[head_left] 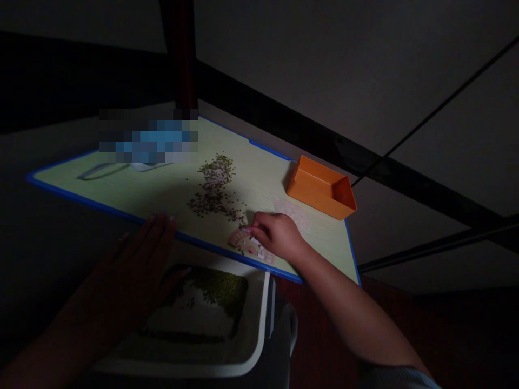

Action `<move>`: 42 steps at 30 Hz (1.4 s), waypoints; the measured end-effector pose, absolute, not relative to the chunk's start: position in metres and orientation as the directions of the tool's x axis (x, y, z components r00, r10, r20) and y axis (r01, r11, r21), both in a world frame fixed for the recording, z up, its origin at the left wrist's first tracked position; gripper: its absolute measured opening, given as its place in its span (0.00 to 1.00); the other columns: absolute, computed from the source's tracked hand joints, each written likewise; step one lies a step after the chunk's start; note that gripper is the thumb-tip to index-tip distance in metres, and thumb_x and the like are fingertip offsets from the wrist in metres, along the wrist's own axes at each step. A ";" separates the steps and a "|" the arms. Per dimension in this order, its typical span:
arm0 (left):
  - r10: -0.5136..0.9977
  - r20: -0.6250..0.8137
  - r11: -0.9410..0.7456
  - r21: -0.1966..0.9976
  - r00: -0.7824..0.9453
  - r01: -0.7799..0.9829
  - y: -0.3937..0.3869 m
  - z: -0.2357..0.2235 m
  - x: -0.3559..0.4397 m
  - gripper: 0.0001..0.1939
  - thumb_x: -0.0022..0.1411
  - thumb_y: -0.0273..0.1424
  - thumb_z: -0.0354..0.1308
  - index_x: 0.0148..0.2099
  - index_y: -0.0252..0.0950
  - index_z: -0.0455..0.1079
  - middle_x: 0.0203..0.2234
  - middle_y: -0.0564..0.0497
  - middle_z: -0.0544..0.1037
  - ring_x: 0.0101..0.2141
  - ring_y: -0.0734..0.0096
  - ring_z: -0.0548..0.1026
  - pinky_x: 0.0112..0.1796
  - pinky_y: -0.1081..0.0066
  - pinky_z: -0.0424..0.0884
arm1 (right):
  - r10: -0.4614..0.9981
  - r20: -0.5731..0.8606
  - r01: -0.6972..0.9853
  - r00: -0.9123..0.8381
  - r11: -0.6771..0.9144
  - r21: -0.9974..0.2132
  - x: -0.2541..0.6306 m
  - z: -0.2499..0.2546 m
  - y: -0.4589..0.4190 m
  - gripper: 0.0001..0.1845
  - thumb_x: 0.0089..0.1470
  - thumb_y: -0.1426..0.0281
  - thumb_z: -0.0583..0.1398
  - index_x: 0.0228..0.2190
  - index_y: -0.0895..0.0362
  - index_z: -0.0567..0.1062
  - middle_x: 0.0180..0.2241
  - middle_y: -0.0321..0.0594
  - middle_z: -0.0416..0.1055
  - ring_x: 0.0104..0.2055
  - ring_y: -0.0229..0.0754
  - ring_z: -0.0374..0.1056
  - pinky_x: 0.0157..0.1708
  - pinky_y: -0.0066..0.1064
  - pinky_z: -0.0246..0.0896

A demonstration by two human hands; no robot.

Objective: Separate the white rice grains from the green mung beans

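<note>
The table has a pale yellow-green top and a blue edge. Far over on its left side lies a gray strap, with a blurred blue patch just behind it that I cannot make out. The left hand is at the table's near edge, in dark shade. Its fingers are straight and close side by side, and the tips reach the blue edge. I cannot tell if they press on it.

Below the table's near edge sits a tub with a white rim. Green grains are heaped in its far right part. On the middle of the table, tiny green and brown bits lie in a loose, messy patch. More of them dot a pink fan shape by the table's near edge.

The right hand is low over that fan shape on the table, thumb and first finger close in a pinch. I cannot tell if a bit is between them. Behind it, pale specks lie on the table. An orange box stands at the table's far right corner.
</note>
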State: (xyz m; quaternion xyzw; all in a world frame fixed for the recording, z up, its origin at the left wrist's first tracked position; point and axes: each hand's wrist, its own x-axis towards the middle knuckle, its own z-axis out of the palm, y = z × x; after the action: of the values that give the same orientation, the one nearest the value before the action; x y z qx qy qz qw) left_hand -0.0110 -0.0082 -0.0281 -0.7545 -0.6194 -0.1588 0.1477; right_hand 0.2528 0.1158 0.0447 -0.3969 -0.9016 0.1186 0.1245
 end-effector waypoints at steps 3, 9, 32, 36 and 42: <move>0.887 0.425 -0.190 -0.020 0.181 0.982 -0.008 -0.029 -0.011 0.41 0.63 0.46 0.41 0.70 0.32 0.30 0.69 0.30 0.49 0.66 0.41 0.54 0.58 0.42 0.60 | 0.730 0.130 0.673 -0.671 0.673 -0.305 0.252 0.045 0.115 0.11 0.61 0.63 0.58 0.30 0.56 0.73 0.25 0.35 0.72 0.26 0.35 0.63 0.30 0.28 0.48; 0.892 0.419 -0.183 -0.013 0.172 0.983 -0.008 -0.031 -0.012 0.41 0.63 0.47 0.39 0.70 0.34 0.29 0.68 0.31 0.50 0.66 0.42 0.54 0.57 0.41 0.62 | 0.713 0.115 0.662 -0.692 0.689 -0.294 0.251 0.045 0.114 0.11 0.61 0.64 0.58 0.29 0.56 0.73 0.24 0.35 0.71 0.27 0.36 0.63 0.30 0.27 0.48; 0.907 0.398 -0.142 -0.017 0.137 0.990 -0.012 -0.018 -0.004 0.42 0.63 0.46 0.43 0.70 0.35 0.28 0.68 0.34 0.52 0.66 0.46 0.55 0.60 0.44 0.61 | 0.706 0.167 0.524 -0.688 0.643 -0.559 0.253 0.042 0.118 0.10 0.56 0.69 0.62 0.24 0.56 0.69 0.18 0.28 0.62 0.22 0.32 0.57 0.28 0.25 0.48; 0.887 0.431 -0.172 -0.025 0.166 0.985 -0.012 -0.019 -0.006 0.41 0.63 0.47 0.41 0.70 0.36 0.27 0.67 0.32 0.54 0.65 0.44 0.57 0.57 0.42 0.63 | 0.688 0.172 0.468 -0.705 0.634 -0.615 0.253 0.045 0.119 0.10 0.56 0.70 0.62 0.24 0.56 0.69 0.17 0.26 0.60 0.21 0.31 0.56 0.28 0.25 0.49; 0.870 0.459 -0.196 -0.008 0.178 0.980 -0.010 -0.025 -0.008 0.40 0.64 0.47 0.39 0.70 0.35 0.29 0.67 0.31 0.54 0.65 0.41 0.57 0.56 0.40 0.63 | 0.726 0.212 0.416 -0.654 0.580 -0.700 0.262 0.050 0.125 0.10 0.56 0.66 0.61 0.26 0.56 0.70 0.17 0.26 0.60 0.20 0.31 0.54 0.25 0.24 0.47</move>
State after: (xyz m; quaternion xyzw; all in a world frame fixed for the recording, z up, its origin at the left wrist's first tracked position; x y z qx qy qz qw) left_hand -0.0085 -0.0103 -0.0245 -0.7522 -0.6151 -0.1802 0.1529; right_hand 0.2622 0.1247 0.0504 -0.3345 -0.8537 0.3133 0.2471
